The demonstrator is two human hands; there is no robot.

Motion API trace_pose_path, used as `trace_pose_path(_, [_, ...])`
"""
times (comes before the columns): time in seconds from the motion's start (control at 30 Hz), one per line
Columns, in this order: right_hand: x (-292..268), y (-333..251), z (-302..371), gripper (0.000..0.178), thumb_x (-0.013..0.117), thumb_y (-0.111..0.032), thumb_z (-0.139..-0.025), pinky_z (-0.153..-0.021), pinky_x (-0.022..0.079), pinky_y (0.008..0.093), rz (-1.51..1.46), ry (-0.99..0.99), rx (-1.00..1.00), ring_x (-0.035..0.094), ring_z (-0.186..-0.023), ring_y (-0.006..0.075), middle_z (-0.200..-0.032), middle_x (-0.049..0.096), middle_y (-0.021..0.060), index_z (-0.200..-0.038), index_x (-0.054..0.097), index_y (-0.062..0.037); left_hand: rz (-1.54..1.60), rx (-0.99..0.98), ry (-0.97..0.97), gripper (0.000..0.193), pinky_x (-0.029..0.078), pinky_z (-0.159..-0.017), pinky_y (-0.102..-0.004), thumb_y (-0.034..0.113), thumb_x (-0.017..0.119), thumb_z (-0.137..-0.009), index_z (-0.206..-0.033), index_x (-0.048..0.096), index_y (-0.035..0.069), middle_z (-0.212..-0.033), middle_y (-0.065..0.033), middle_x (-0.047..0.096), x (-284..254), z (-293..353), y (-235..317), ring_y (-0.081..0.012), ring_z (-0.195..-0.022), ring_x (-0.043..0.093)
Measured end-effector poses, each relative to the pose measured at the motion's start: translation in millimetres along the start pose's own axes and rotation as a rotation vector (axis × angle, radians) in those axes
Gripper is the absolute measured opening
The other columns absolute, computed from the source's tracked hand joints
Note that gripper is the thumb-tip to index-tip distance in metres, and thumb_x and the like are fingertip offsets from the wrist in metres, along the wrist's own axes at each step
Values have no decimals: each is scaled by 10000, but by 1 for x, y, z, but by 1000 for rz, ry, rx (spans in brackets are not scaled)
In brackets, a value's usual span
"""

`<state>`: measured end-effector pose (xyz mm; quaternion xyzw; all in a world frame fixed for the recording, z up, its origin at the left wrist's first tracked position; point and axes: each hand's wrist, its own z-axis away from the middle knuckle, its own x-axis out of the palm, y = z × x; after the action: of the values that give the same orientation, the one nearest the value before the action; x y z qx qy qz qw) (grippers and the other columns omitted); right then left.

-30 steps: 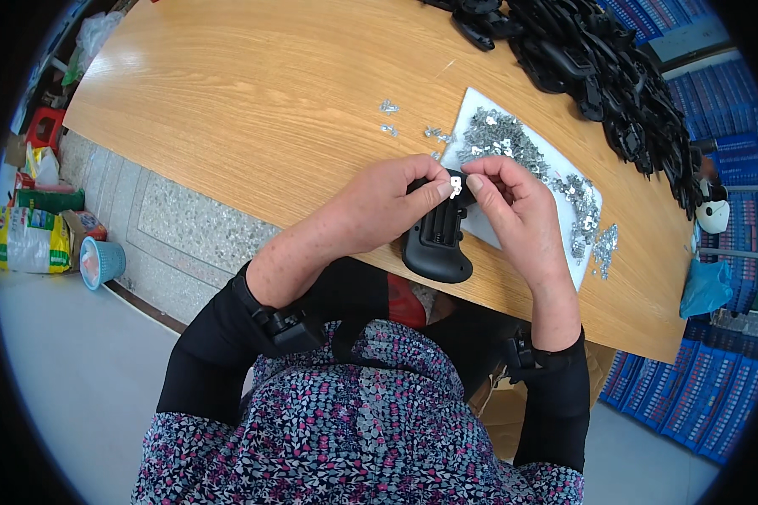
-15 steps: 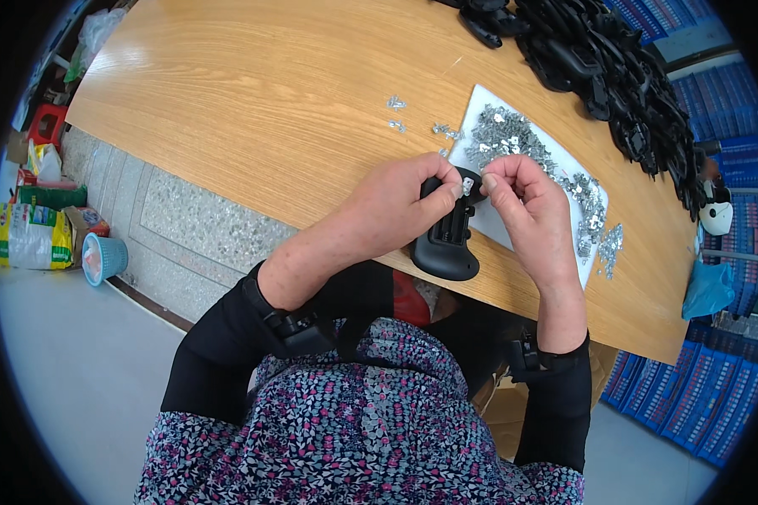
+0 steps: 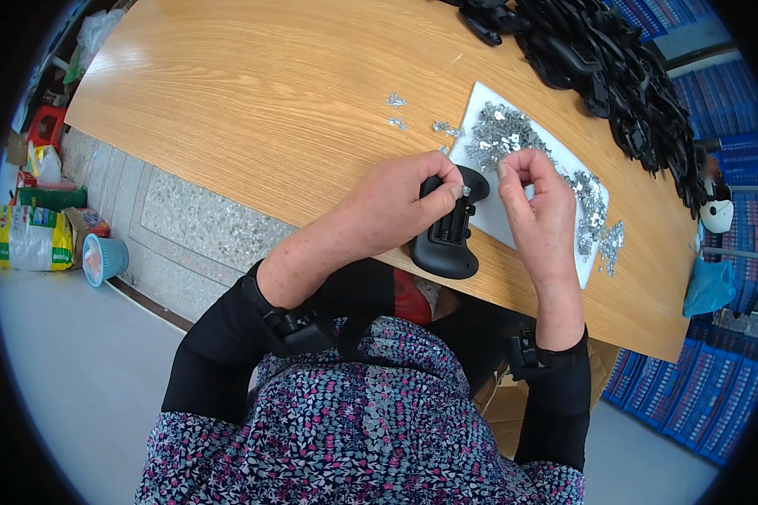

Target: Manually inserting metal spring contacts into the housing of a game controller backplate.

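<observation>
A black controller shell (image 3: 445, 259) with an open battery compartment lies at the table's near edge. My left hand (image 3: 408, 202) is over its upper left part, thumb and forefinger pinched around a small shiny metal clip (image 3: 465, 193) at the compartment's top end. My right hand (image 3: 537, 198) is raised just right of the shell, thumb and fingertips pressed together. Whether anything small sits between them I cannot make out. Beyond that hand, loose silvery metal clips (image 3: 507, 135) are heaped on a white board (image 3: 478, 99).
Several stray metal clips (image 3: 396, 100) lie on the wooden table (image 3: 269, 93), left of the board. A long heap of black plastic shells (image 3: 581, 63) runs along the far right edge. A light blue basket (image 3: 105, 259) stands on the floor at left; blue cases (image 3: 691, 396) are stacked at right.
My right hand has drawn away from the shell, up and to the right toward the clip heap. The left hand stays pinched at the compartment's top end.
</observation>
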<state>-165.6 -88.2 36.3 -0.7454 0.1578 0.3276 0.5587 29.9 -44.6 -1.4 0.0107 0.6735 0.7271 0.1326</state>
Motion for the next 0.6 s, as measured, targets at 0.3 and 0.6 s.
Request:
trace_pose_path(0.3, [-5,12,11,101,689,-77,-870,-763,505,380,119,-3,-23,665,-816,305,-891,685,129,-939,664,-8,41,-6,-2,159,452,-662,-229,189,610,-1007,-1024,647,36,-817,45,594,2,-2,-5,-34,-758,519])
trace_pose_path(0.6, [-6,-2,-1,133,656,-113,-899,-746,515,348,-23,-270,-13,651,-797,287,-879,661,138,-964,655,4,-30,22,-26,163,461,-691,-225,184,600,-1014,-1044,641,29,-856,43,600,-1,-3,-4,-39,-785,525])
